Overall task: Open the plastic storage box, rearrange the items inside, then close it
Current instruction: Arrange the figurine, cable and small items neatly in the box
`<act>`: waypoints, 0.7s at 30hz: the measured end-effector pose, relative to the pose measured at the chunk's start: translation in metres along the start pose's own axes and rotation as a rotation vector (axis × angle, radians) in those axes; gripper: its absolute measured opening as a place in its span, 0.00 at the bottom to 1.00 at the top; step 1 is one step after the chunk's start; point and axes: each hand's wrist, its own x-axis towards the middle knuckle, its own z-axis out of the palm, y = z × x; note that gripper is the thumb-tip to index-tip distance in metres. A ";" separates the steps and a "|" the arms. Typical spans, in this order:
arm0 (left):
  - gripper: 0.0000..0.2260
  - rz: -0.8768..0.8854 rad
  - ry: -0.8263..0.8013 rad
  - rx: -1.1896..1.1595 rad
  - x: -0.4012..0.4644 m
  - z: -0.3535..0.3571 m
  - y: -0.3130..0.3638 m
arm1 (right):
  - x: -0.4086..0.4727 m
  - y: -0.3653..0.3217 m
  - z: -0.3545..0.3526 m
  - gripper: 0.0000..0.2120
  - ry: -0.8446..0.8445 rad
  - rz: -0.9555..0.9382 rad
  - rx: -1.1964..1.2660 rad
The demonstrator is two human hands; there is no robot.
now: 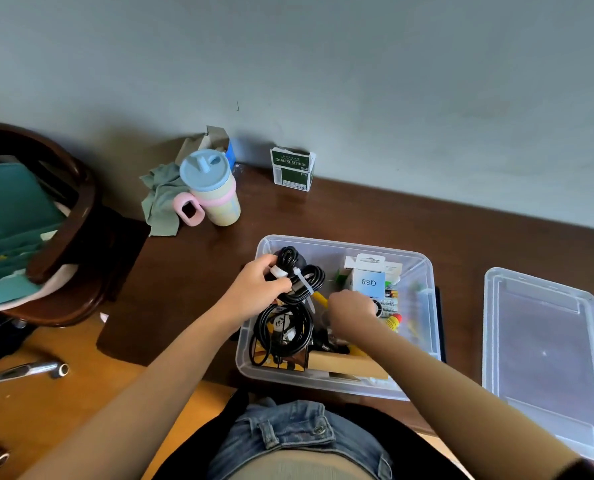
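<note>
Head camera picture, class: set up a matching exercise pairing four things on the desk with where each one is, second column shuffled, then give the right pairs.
Things:
1. Clear lid
2. Bundled black cable
3. Cup with blue lid
4. Green and white carton

Places:
A. Held by the left hand over the storage box
B. At the wall, behind the storage box
C. Flat on the desk, right of the storage box
D. Beside the grey-green cloth, far left of the desk

Pairs: 1-C, 2-A, 3-D, 4-B
</note>
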 end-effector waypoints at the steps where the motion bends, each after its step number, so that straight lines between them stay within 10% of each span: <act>1: 0.12 0.010 -0.005 0.023 0.001 0.002 0.001 | -0.006 0.010 -0.004 0.08 -0.003 -0.014 -0.020; 16: 0.22 0.176 -0.499 0.887 0.029 0.071 0.030 | -0.060 0.078 0.007 0.12 -0.273 -0.038 0.118; 21: 0.15 0.178 -0.651 0.871 0.030 0.103 0.021 | -0.071 0.100 -0.003 0.10 -0.132 0.008 0.179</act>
